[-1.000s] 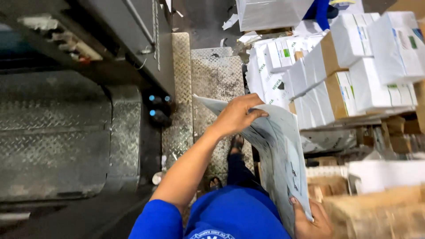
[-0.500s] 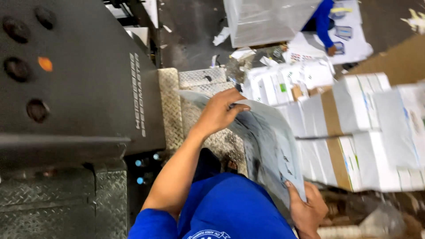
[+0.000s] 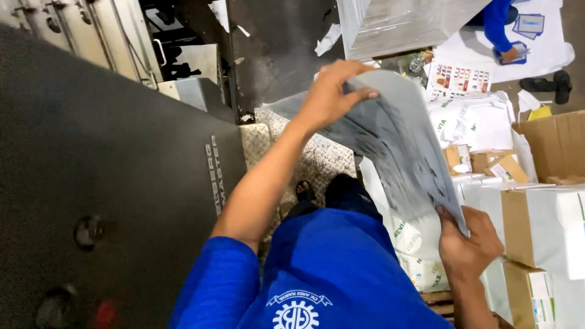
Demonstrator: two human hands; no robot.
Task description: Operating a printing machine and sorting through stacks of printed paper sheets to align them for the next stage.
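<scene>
At nine o'clock I am seeing a dark machine panel [image 3: 109, 183]. Left hand [image 3: 332, 91], at twelve o'clock, is pinching the far edge of the grey printed sheets [image 3: 396, 146]. Right hand [image 3: 469, 244], at four o'clock, is gripping their near corner. Wrapped paper reams [image 3: 548, 225] are stacked at three o'clock.

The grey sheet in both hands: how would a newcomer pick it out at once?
Start at the big dark machine on the left; just right of it, above the blue shirt, the left hand and right hand hold the sheet. Unlike the white packs beyond, it is grey, thin and curved.
</scene>
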